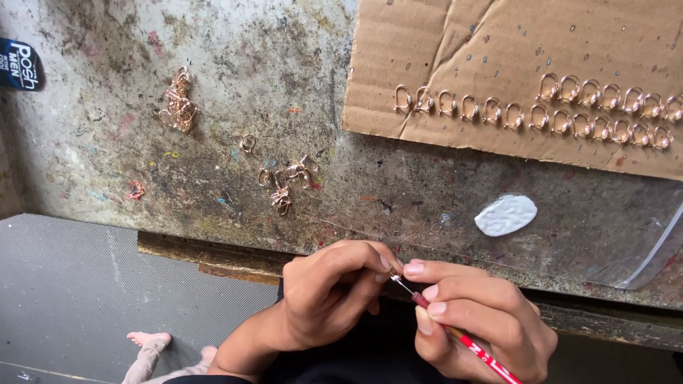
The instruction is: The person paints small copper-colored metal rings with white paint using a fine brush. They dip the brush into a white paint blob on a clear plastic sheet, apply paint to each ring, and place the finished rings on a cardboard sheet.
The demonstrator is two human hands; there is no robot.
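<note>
The rough, paint-flecked grey stone worktop (213, 64) looks matt and pitted. At two o'clock lies a brown corrugated cardboard sheet (512, 43), dull and creased, carrying rows of shiny rose-gold metal ring hooks (569, 107); loose ones of the same glossy metal (281, 178) sit at eleven o'clock. A white putty-like blob (506, 215) near centre has a dimpled matt face. At four o'clock clear plastic film (654, 249) gleams. The right hand (484, 327) grips a glossy red lacquered thin tool (469, 345) with a metal tip

Stained workbench (235, 43) bears cardboard (498, 50), rings (284, 178) (loose), white blob (506, 215).
</note>
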